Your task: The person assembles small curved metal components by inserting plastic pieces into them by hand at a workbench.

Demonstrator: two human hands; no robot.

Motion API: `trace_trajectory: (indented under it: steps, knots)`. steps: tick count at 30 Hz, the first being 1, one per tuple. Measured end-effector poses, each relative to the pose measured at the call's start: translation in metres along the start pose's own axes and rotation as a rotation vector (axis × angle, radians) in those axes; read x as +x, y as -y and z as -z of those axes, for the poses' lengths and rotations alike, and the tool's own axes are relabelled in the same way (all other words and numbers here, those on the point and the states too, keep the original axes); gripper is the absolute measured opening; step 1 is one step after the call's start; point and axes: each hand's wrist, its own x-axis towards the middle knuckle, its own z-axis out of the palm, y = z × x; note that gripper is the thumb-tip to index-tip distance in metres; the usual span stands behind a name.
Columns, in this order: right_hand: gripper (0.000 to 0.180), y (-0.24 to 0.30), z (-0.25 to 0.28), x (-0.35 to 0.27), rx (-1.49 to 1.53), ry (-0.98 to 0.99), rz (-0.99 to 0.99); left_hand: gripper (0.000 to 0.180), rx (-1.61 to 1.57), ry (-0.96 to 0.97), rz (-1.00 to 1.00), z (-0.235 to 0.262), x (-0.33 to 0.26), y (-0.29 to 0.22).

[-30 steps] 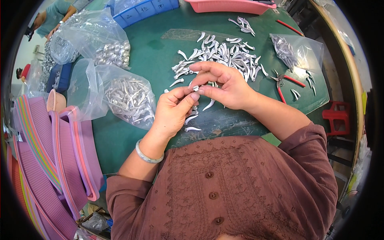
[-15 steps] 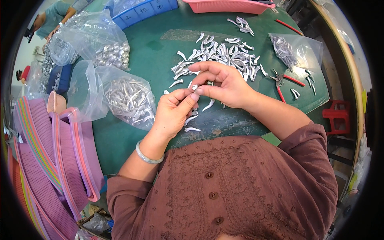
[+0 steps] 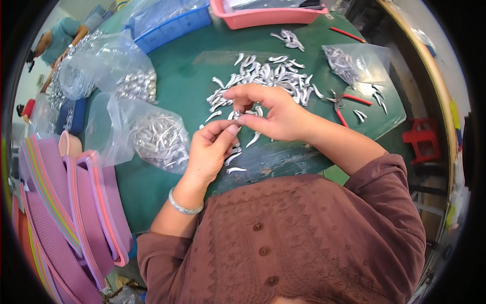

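My left hand (image 3: 208,152) and my right hand (image 3: 277,112) meet over the near side of the green table (image 3: 177,83). Their thumbs and fingertips pinch a small silvery metal piece (image 3: 237,115) between them, mostly covered by the fingers. Right behind the hands spreads a pile of curved, horn-shaped silvery metal pieces (image 3: 268,75). A few more, such as one loose curved piece (image 3: 236,170), lie beside and below my left hand. On my left wrist is a pale bangle (image 3: 183,203).
Clear bags of curved pieces (image 3: 159,139) and round silvery pieces (image 3: 135,86) lie left. Purple baskets (image 3: 96,202) stand near left. Red-handled pliers (image 3: 340,104) and another bag (image 3: 344,66) are right. Blue (image 3: 174,26) and pink trays (image 3: 273,19) sit behind. A person (image 3: 63,38) is far left.
The whole view has shifted a little, with the table's things sitting further left. Both hands still pinch the small piece, and my fingers have moved slightly around it.
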Motion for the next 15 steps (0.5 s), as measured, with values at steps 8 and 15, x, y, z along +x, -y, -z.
trace_trajectory:
  steps: [8, 15]
  knots:
    - [0.021, 0.064, 0.106, -0.014, -0.37, -0.708, 0.258, 0.015, -0.08, 0.057, -0.037, 0.005, 0.003, 0.005]
    - [0.017, 0.057, 0.209, -0.059, -0.441, -0.963, 0.19, 0.013, -0.096, 0.034, -0.044, 0.003, 0.002, 0.004]
